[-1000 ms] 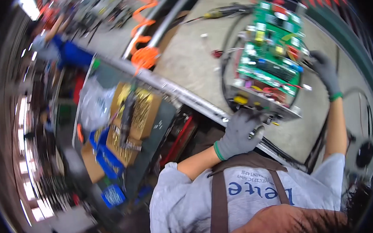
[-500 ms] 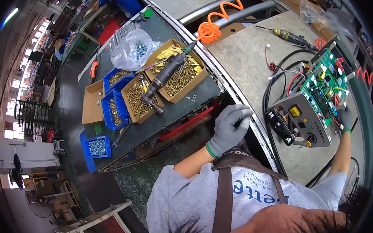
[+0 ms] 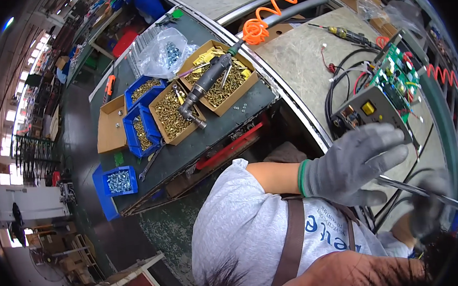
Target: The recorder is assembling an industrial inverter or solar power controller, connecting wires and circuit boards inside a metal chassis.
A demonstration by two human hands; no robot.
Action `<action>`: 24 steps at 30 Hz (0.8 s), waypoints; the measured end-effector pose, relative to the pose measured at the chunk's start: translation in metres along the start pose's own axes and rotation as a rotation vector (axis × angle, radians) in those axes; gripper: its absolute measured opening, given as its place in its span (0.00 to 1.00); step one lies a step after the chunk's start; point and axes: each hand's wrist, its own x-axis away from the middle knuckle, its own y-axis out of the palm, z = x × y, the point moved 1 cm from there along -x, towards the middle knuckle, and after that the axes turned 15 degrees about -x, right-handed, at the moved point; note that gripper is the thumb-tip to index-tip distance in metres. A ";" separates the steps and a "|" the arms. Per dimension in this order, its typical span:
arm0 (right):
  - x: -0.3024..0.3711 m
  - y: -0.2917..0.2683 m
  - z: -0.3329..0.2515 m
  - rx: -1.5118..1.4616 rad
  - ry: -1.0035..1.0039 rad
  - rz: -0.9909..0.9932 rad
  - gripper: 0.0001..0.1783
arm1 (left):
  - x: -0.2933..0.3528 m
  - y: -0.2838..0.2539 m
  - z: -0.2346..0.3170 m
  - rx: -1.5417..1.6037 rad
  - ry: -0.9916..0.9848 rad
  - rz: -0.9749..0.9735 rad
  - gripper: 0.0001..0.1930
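My left hand (image 3: 355,160), in a grey glove with a green cuff, reaches right with fingers stretched and the thumb apart. It covers the lower front of an opened electrical unit (image 3: 371,109). That unit has a grey panel, a yellow switch and green circuit boards (image 3: 395,73) behind it. Near the lower right edge my right hand (image 3: 429,203), also gloved, is smeared by motion. A long shiny metal rod-like tool (image 3: 423,191) slants between the two hands. Whether the right hand grips it cannot be made out.
On the left bench (image 3: 190,164), an air ratchet (image 3: 206,86) lies across cardboard boxes of brass-coloured screws. Blue bins (image 3: 142,130), a wrench (image 3: 151,164) and a bag of fasteners (image 3: 162,54) are nearby. An orange coiled hose (image 3: 255,30) and a power screwdriver (image 3: 349,34) lie farther back.
My left hand has moved right, from beside the bench edge to in front of the unit. My right hand has left the unit's side and come nearer to me. The metal tool has come into view.
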 end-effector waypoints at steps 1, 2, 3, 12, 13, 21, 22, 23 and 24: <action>-0.007 0.027 -0.011 0.042 0.022 -0.132 0.13 | 0.007 -0.004 0.009 -0.067 -0.048 -0.135 0.41; -0.015 0.047 -0.019 -0.014 -0.049 -0.262 0.13 | 0.016 -0.008 0.010 0.079 -0.186 -0.322 0.39; -0.020 0.062 -0.021 0.086 -0.013 -0.301 0.12 | 0.026 -0.016 0.007 0.005 -0.260 -0.423 0.36; 0.038 -0.011 0.064 0.057 0.764 0.750 0.17 | 0.118 -0.259 -0.034 -1.065 -1.068 0.024 0.22; 0.048 -0.006 0.081 0.066 0.857 0.599 0.17 | 0.121 -0.283 -0.035 -1.315 -1.033 -0.094 0.22; 0.053 0.000 0.173 -0.086 1.120 0.120 0.11 | 0.161 -0.366 -0.072 -1.205 -1.324 -0.626 0.24; 0.054 -0.001 0.182 0.061 1.003 -0.059 0.10 | 0.163 -0.369 -0.077 -1.237 -1.330 -0.636 0.24; 0.058 -0.006 0.185 0.061 0.737 -0.125 0.08 | 0.164 -0.373 -0.083 -1.228 -1.302 -0.623 0.24; 0.061 -0.010 0.194 0.080 0.823 -0.149 0.07 | 0.164 -0.379 -0.083 -1.250 -1.359 -0.616 0.23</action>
